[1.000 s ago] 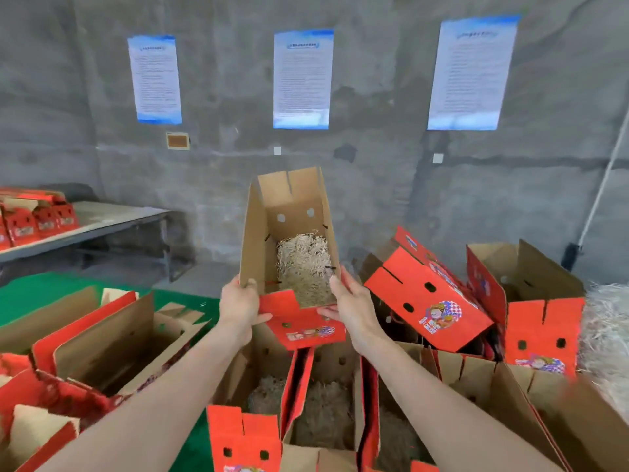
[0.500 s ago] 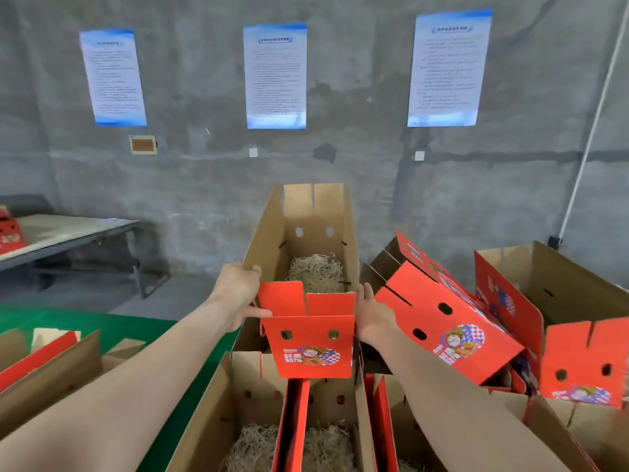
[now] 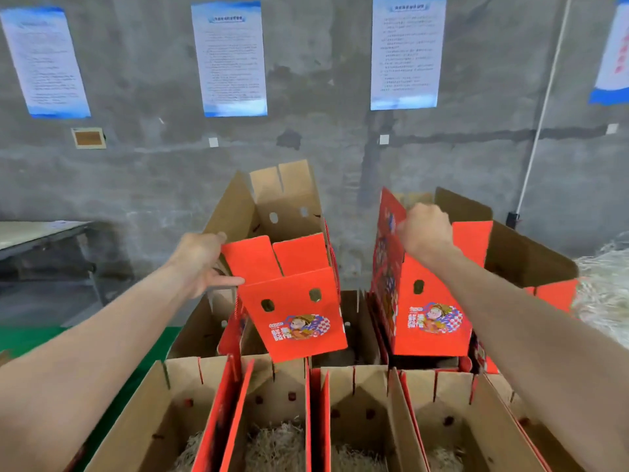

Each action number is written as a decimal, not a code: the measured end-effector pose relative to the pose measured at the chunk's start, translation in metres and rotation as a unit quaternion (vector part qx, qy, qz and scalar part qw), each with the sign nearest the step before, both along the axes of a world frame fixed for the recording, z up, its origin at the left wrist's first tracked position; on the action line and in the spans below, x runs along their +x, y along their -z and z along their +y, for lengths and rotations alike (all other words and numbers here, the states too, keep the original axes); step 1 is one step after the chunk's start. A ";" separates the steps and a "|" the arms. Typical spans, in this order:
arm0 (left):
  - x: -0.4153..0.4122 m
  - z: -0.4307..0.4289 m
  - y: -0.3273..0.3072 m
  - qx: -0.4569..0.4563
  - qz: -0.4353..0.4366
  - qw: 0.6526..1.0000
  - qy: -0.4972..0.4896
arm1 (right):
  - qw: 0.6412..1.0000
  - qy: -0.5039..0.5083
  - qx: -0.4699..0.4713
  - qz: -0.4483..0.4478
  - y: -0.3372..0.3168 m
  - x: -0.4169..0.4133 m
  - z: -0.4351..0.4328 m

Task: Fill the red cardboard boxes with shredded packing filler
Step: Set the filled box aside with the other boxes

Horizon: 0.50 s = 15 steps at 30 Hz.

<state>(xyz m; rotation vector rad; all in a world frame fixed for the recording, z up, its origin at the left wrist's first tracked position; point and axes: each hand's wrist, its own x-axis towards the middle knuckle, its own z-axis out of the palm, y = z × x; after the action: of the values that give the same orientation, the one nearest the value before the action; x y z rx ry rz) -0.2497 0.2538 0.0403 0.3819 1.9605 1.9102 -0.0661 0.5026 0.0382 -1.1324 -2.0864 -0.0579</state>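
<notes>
I hold a red box (image 3: 292, 301) tilted in the air over the far edge of a row of 4 open boxes (image 3: 374, 396) with shredded filler (image 3: 275, 447) inside, my left hand (image 3: 200, 264) gripping its left side. My right hand (image 3: 425, 229) is curled round the top edge of a second red box (image 3: 432, 301) just to its right.

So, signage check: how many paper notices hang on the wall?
4: left notice, middle notice, right notice, and a fourth notice cut by the right edge; more may be offscreen.
</notes>
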 end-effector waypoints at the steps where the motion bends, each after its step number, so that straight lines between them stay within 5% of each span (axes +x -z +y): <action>1: 0.005 0.011 0.001 -0.003 0.004 1.000 0.004 | 1.000 0.006 -0.007 0.019 -0.004 0.010 0.005; 5: 0.033 0.056 0.007 -0.024 0.029 0.998 0.048 | 0.999 -0.018 -0.015 0.038 0.000 0.027 0.011; 15: 0.050 0.088 0.048 -0.086 0.057 0.985 0.137 | 0.972 -0.184 -0.093 -0.113 0.032 0.014 -0.018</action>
<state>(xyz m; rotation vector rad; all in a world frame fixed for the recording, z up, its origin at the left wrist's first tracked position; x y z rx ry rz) -0.1999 0.3417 -0.0082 0.6863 2.0060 1.5671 -0.0518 0.4851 0.0064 -0.8570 -2.5192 0.1992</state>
